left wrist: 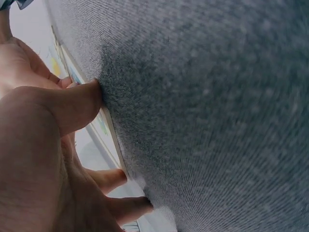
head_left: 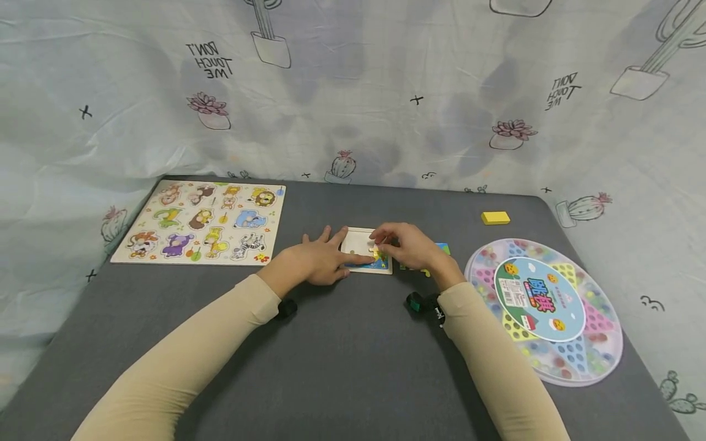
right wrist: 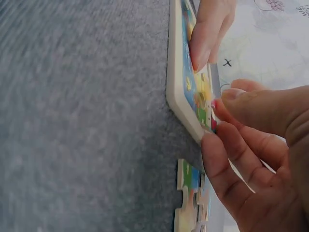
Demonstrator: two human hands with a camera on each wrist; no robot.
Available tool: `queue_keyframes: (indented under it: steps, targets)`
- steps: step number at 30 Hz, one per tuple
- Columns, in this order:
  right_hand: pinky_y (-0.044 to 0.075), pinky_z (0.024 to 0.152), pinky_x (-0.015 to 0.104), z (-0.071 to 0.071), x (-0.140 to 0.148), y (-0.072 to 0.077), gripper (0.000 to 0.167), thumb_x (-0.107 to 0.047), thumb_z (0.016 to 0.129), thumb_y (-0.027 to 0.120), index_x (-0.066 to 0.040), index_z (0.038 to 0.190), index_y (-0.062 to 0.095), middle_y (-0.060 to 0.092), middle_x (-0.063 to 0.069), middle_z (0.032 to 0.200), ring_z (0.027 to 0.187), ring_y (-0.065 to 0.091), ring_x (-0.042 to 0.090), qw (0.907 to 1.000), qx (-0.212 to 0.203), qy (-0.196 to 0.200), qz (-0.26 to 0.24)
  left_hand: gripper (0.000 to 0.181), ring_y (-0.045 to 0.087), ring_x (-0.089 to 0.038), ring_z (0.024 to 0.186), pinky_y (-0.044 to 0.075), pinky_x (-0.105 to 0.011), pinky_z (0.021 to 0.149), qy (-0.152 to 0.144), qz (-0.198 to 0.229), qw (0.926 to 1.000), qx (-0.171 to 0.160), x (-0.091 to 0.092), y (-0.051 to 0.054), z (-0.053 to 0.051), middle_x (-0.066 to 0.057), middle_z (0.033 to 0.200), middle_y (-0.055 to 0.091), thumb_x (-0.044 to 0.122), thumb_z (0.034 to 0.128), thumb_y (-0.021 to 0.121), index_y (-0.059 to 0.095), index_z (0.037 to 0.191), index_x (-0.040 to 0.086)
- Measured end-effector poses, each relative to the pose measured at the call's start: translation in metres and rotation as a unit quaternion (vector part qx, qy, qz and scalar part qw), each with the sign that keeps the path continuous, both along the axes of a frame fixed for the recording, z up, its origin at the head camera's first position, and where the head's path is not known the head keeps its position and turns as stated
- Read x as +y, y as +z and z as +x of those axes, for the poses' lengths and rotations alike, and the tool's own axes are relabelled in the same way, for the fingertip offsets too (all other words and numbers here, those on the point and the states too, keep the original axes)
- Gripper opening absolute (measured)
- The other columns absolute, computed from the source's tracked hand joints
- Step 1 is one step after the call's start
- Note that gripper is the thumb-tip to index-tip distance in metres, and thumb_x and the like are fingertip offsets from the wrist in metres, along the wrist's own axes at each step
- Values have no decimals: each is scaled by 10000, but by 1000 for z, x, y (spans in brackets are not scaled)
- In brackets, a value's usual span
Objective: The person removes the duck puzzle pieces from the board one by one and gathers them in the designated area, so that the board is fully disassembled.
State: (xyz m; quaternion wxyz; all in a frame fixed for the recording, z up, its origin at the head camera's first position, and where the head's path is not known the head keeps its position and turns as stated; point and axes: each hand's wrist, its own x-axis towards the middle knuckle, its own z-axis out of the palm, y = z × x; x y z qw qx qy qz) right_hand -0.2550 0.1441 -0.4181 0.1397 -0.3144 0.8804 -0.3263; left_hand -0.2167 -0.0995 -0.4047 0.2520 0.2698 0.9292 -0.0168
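Observation:
A small wooden jigsaw tray [head_left: 357, 237] lies mid-table, its near right part filled with colourful pieces [head_left: 380, 264]. My left hand [head_left: 315, 260] spreads over the tray's left side, its straight index finger touching the fitted pieces. In the left wrist view, the thumb [left wrist: 82, 104] rests by the tray's edge. With bent fingers, my right hand [head_left: 415, 246] pinches a puzzle piece [right wrist: 214, 112] at the tray's right side; the fingers partly hide it. Loose puzzle pieces [right wrist: 187, 193] lie just right of the tray, partly under the right hand in the head view.
An animal peg-puzzle board [head_left: 184, 223] lies at the back left. On the right is a round Chinese checkers set [head_left: 598, 288], with a yellow block [head_left: 495, 218] behind it. A printed curtain [head_left: 353, 92] hangs behind the grey table [head_left: 342, 367].

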Motion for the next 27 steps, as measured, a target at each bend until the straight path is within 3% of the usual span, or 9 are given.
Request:
queue_keyframes:
  steps: [6,15,20,27]
  targets:
    - [550,877,451,2,2,1,241,-100,1033,631,-69,1265,687,662,93,1246,1088,648,272,9998,91,158,-63,574,-15,-496,1551,185,-793,1121,23,36,10000,-82,-1,1,1,-123,1726,-106,534,1077,430,124,1548,654]
    - [564,866,444,5,6,-1,227,-81,1014,655,-55,1236,696,625,106,1221,1032,672,278,9993,183,183,-264,738,-31,-507,1546,159,-808,1115,74,208,9997,-91,-2,0,3,-129,1725,-115,740,941,510,125,1560,631]
    - [572,836,434,4,6,-4,227,-88,1016,653,-64,1236,703,677,98,1213,1050,683,279,9994,174,197,-213,745,-42,-505,1545,148,-810,1116,78,267,9996,-60,-4,-2,4,-117,1723,-133,741,937,514,118,1559,634]
    - [579,859,456,4,8,-8,224,-71,1024,632,-68,1232,716,699,101,1139,1038,697,289,9974,541,289,-379,746,-42,-498,1550,144,-804,1124,68,303,9995,30,-3,-3,6,-119,1726,-115,744,937,513,123,1562,628]
